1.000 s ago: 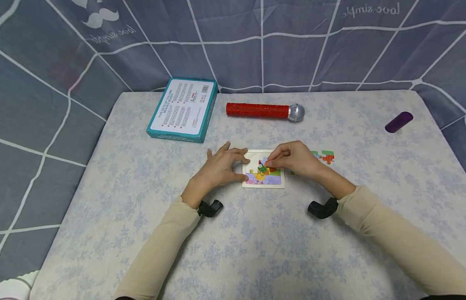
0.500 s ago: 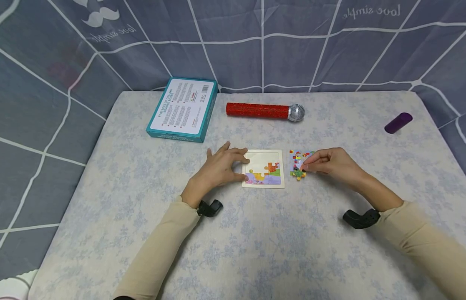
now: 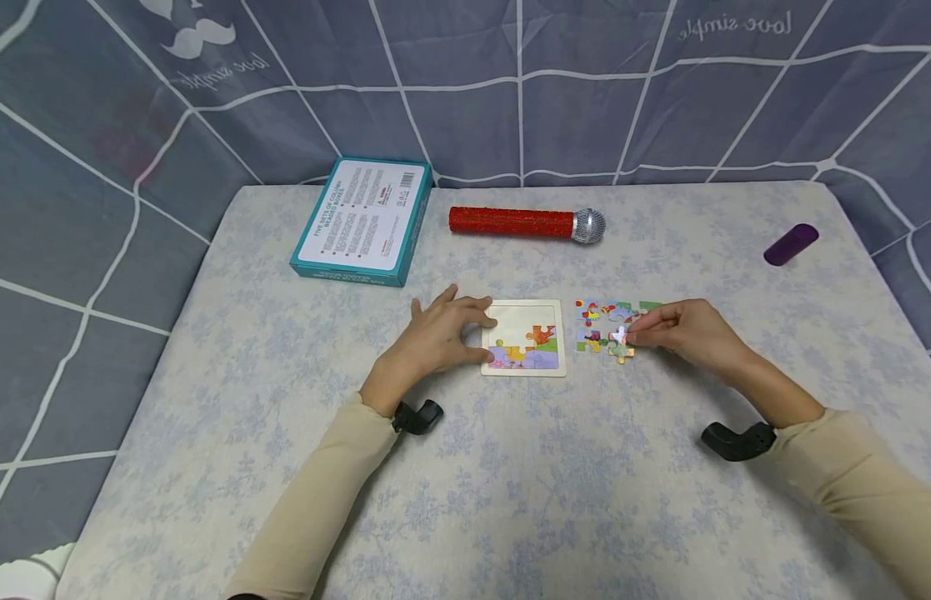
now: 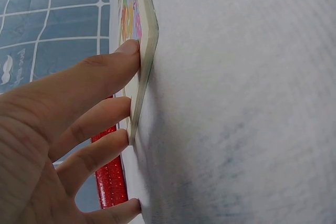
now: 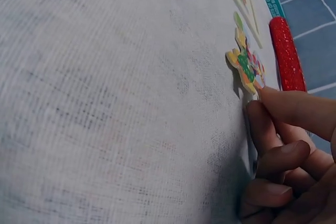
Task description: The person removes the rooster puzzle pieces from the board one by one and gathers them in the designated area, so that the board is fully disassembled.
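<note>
The left hand (image 3: 440, 336) rests on the left edge of a pale puzzle frame (image 3: 561, 337), thumb and fingertips on its rim. Inside the frame, joined pieces (image 3: 534, 358) cover the bottom and part of the right side. In the left wrist view the thumb of the left hand (image 4: 79, 108) presses the frame's rim (image 4: 148, 51). Right of the frame, the right hand (image 3: 693, 335) pinches a colourful puzzle piece (image 3: 621, 352) between thumb and index finger. The right wrist view shows that piece (image 5: 243, 70) just above the cloth, at the fingertips of the right hand (image 5: 289, 145).
Other loose pieces (image 3: 591, 313) lie right of the frame, some partly behind the right hand. Farther back are a teal box (image 3: 363, 218), a red microphone (image 3: 513, 222) and a purple cylinder (image 3: 791, 244). A tiled-pattern curtain (image 3: 465, 125) stands behind the table.
The right hand has moved right, away from the frame, and now pinches a piece beside the loose ones. The green figure piece is out of the frame. The left hand has stayed put.
</note>
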### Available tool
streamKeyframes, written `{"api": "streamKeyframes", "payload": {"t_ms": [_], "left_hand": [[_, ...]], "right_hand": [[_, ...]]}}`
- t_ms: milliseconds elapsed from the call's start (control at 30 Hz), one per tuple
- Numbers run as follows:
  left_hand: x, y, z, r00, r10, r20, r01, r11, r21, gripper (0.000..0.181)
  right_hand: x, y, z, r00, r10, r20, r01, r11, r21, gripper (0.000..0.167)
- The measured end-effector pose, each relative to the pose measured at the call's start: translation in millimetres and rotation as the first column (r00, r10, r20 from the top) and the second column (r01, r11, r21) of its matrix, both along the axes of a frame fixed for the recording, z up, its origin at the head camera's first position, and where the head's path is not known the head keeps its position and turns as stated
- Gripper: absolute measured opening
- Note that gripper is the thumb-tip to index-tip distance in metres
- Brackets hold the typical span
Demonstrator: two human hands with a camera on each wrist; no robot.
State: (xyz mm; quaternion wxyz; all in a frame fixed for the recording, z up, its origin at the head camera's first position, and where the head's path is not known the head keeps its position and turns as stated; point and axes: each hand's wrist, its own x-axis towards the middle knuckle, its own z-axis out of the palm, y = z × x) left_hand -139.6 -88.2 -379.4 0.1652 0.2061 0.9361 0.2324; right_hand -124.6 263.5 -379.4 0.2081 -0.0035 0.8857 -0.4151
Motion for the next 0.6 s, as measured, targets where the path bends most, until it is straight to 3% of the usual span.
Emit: {"api": "streamKeyframes", "payload": {"t_ms": [233, 600], "left_hand": [[0.5, -0.2, 0.1, 1.0, -0.004, -0.002, 0.004, 1.0, 0.008, 0.047], [0.7, -1.1, -0.7, 1.0, -0.003, -0.008, 0.003, 1.0, 0.002, 0.048]], "right_hand": [[-1.6, -5.3, 1.1, 0.998, 0.037, -0.055, -0.032, 0.994, 0.103, 0.033], [-1.9, -8.8, 2.8, 0.993, 0.042, -0.108, -0.022, 0.982, 0.186, 0.026]]}}
